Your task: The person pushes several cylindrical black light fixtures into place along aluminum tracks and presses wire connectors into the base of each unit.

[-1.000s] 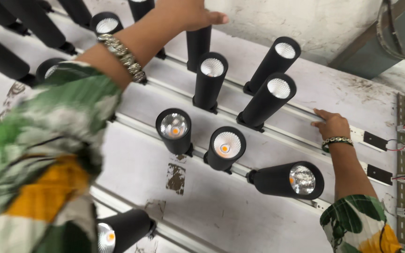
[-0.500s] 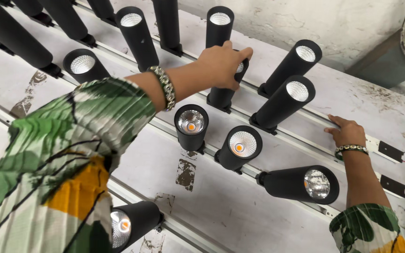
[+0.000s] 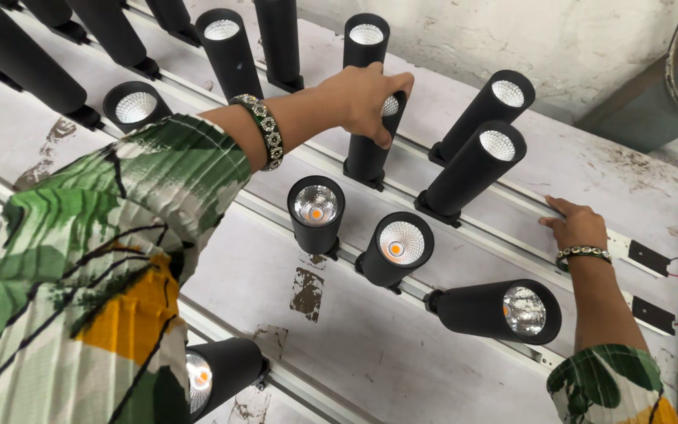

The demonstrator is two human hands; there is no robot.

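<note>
Scuffed white boards [image 3: 402,369] with patches of worn paint fill the scene, crossed by slanting pale metal tracks [image 3: 504,247], and a rough plastered wall [image 3: 559,39] rises behind them. Rows of black cylindrical track spotlights stand along those tracks, some glowing amber at the centre of their reflectors. One upright black spotlight [image 3: 369,153], matte and tube-shaped with a ribbed silver reflector in its mouth, sits inside the left hand [image 3: 366,98], whose fingers [image 3: 390,118] curl closed around its upper end, the thumb across the rim. Just below those fingers, two lit spotlights [image 3: 315,210] tilt outward. The right hand [image 3: 578,226] lies flat and open on the track, fingers spread, gripping nothing; beneath its wrist lies another black spotlight [image 3: 500,310] on its side.
</note>
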